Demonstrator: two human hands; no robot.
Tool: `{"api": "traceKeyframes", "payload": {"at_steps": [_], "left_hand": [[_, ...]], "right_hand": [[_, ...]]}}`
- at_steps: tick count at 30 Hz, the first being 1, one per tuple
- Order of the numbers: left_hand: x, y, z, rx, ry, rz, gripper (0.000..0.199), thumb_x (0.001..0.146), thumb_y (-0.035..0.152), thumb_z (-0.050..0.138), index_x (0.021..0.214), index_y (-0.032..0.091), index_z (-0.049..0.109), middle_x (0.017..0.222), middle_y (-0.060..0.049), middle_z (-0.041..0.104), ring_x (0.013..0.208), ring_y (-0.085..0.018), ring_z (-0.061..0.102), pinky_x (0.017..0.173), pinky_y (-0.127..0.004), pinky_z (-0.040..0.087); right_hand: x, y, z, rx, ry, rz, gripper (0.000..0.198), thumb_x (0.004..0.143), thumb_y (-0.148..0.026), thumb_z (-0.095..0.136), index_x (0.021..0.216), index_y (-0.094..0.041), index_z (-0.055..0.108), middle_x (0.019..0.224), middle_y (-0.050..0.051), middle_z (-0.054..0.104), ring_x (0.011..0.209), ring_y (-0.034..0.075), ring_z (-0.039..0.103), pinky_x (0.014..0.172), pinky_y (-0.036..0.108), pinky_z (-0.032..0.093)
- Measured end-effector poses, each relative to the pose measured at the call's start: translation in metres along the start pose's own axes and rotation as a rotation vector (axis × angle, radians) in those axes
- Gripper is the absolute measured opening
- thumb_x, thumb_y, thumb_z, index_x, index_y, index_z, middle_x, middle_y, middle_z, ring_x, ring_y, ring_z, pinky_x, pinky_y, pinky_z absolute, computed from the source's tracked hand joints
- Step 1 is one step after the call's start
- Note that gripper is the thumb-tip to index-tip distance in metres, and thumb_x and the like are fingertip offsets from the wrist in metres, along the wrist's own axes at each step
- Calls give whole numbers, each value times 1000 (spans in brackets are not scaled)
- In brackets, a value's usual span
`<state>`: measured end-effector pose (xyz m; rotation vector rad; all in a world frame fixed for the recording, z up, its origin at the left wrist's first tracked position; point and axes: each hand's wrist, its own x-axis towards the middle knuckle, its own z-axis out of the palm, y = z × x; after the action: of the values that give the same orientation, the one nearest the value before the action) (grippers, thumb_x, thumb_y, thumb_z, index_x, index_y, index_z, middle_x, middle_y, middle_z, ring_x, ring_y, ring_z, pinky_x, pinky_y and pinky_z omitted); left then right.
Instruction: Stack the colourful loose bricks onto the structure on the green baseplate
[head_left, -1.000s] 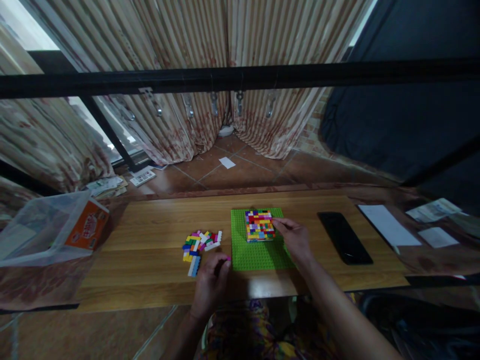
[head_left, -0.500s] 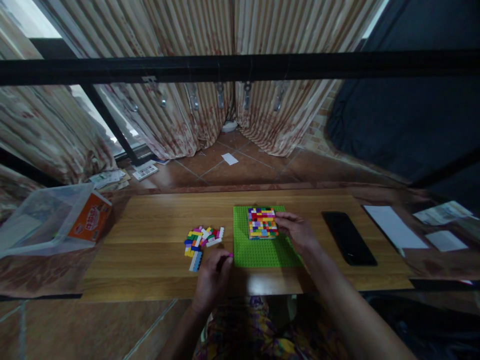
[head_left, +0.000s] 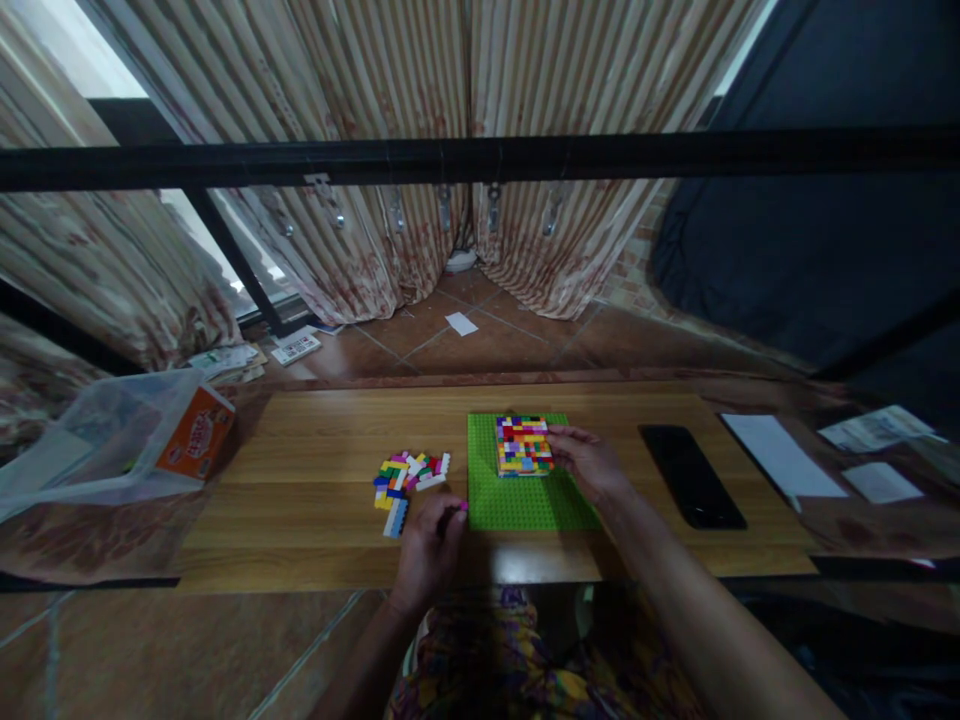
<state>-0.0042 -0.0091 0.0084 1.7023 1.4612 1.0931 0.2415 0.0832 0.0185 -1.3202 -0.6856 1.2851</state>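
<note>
Left hand (head_left: 427, 550) fingers curled tight around a small magenta brick (head_left: 459, 507), pinched at the fingertips, sitting at the near left corner of the green baseplate (head_left: 525, 500), low over the table (head_left: 315, 500). Right hand (head_left: 589, 462) fingers bent against the right edge of the multicolour brick block (head_left: 523, 445), touching it; can't tell if they actually clamp it or just press. Block is a squarish, studded slab of hard plastic in red, yellow, blue, pink and white, seated on the far half of the baseplate, near its back edge. Baseplate is flat, square, bright green, fine stud texture, near half bare. Loose brick pile (head_left: 409, 477) just left of the baseplate, small rectangular pieces, mixed colours, a pale blue one at the near end. Table is smooth wood-grain laminate, long rectangle, glossy reflection at the near edge in front of the baseplate. Black phone (head_left: 691, 476) lies flat right of the right hand, apart from the baseplate, slick dark slab. White paper sheet (head_left: 781, 455) further right. Crinkly clear plastic bag (head_left: 112, 440) with an orange label at the far left, overhanging the table end. Open wood between pile and bag, and along the far edge. Black metal bar (head_left: 480, 158) crosses overhead; striped curtains (head_left: 420, 120) behind, tiled floor beyond.
</note>
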Motion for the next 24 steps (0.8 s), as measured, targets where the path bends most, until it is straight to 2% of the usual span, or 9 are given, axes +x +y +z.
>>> {"api": "traceKeyframes", "payload": {"at_steps": [2,5,7,10,12,17,24], "left_hand": [[0,0,0,-26,9,-14,14,87,28,54,91,19,64,86,-5,65,80,-18,60,74,-29,47],[-1,-1,1,-75,7,-49,15,86,29,55,90,19,65,82,-3,63,74,-16,57,70,-27,46],[-1,-2,1,-102,2,-65,16,85,29,55,91,19,65,80,-2,62,72,-15,56,68,-26,45],[-1,-2,0,-133,-3,-53,16,86,29,55,93,19,66,82,-2,63,74,-15,58,71,-26,46],[-1,-3,-1,-153,-11,-29,16,86,28,55,94,19,66,87,-3,65,81,-16,60,76,-27,47],[-2,-8,-1,-263,-32,-37,21,84,28,58,103,19,65,95,-5,66,91,-18,62,85,-31,49],[-3,-12,-2,-358,-68,-50,30,83,27,61,111,19,59,88,-3,63,83,-15,61,79,-29,50]], "right_hand": [[-8,-2,2,-30,63,-49,34,46,-37,83,72,-19,70,68,2,70,62,18,62,65,35,50],[-32,-4,10,-160,174,-243,31,56,-42,80,76,-20,71,73,3,71,68,18,62,71,36,50],[-54,-1,20,-249,93,-338,27,66,-44,74,79,-21,72,79,4,73,75,20,64,76,37,50],[-84,14,39,-376,-194,-320,23,73,-41,68,85,-22,72,86,4,73,81,20,65,78,35,49],[-97,28,50,-471,-291,-285,22,75,-38,67,90,-23,72,87,4,73,81,20,65,78,34,48],[-99,51,66,-521,-336,-223,23,78,-38,63,91,-21,72,89,4,73,82,20,64,81,34,47],[-95,49,70,-463,-372,-207,20,78,-37,61,77,-20,72,76,2,71,74,18,62,75,31,46]]}}
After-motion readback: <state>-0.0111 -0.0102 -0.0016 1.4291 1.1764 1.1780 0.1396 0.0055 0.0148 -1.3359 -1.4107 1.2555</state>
